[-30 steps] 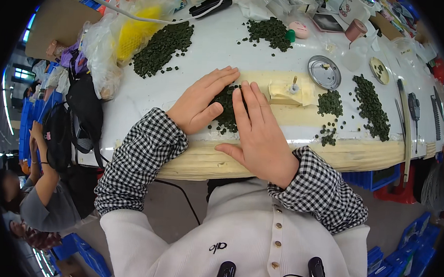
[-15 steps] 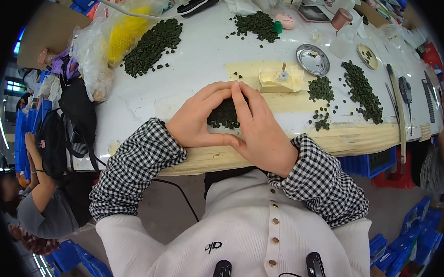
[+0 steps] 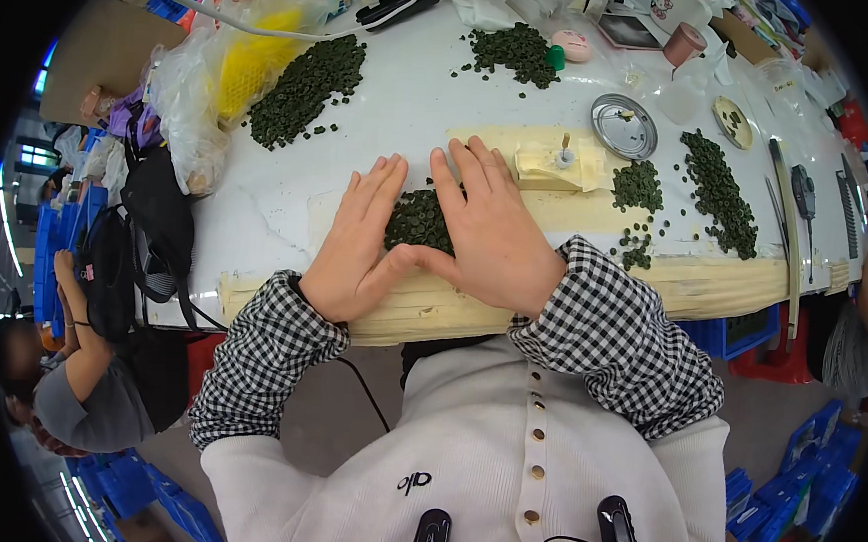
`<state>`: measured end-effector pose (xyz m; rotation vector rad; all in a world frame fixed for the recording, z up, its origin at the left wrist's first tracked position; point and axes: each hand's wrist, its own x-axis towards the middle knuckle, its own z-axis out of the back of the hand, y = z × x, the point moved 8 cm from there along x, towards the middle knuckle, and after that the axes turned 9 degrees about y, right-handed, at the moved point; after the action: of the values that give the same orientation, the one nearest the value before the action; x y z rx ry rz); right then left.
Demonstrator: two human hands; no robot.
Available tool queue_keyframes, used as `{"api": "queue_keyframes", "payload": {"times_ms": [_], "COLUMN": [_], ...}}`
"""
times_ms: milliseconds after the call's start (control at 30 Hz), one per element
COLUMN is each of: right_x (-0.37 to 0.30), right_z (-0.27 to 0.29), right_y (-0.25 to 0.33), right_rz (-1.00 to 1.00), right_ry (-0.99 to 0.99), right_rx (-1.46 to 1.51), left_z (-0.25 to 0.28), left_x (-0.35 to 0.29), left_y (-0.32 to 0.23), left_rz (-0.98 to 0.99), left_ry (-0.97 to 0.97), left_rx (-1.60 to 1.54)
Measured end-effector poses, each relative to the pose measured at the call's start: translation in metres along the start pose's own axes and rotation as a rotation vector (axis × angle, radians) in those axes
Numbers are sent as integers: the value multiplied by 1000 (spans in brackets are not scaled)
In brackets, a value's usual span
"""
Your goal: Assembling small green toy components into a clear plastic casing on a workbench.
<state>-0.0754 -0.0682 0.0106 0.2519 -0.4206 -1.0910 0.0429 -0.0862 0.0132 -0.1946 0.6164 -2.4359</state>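
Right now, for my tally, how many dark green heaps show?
5: near heap between left hand and right hand; back-left heap; back heap; right heap; small heap, trailing loose pieces, by the yellow block. Hands may hide more.

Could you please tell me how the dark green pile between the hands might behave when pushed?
The dark green pile would probably spread, being many loose pieces. Each piece is likely light, given its small size. Some may slide easily, as the white tabletop looks smooth.
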Motion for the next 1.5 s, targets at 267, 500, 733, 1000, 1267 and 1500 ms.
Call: {"api": "queue_keyframes", "payload": {"times_ms": [267, 500, 733, 1000, 1267, 1500], "right_x": [-24, -50, -68, -80, -126, -178], "right_z": [17, 33, 39, 52, 107, 124], "right_y": [6, -3, -9, -19, -73, -110], "right_rz": [97, 62, 98, 83, -124, -441], "right_ry": [1, -5, 1, -14, -314, -365], "right_rx": [236, 381, 509, 498, 148, 204], "left_z": [-6, -11, -8, 0, 6, 25], "left_x": [12, 28, 40, 55, 58, 46], "left_y": [-29, -36, -45, -33, -30, -62], "left_rz": [-107, -210, -271, -165, -168, -141], "left_ry": [25, 28, 57, -28, -44, -298], "left_rx": [39, -119, -188, -231, -270, 0]}}
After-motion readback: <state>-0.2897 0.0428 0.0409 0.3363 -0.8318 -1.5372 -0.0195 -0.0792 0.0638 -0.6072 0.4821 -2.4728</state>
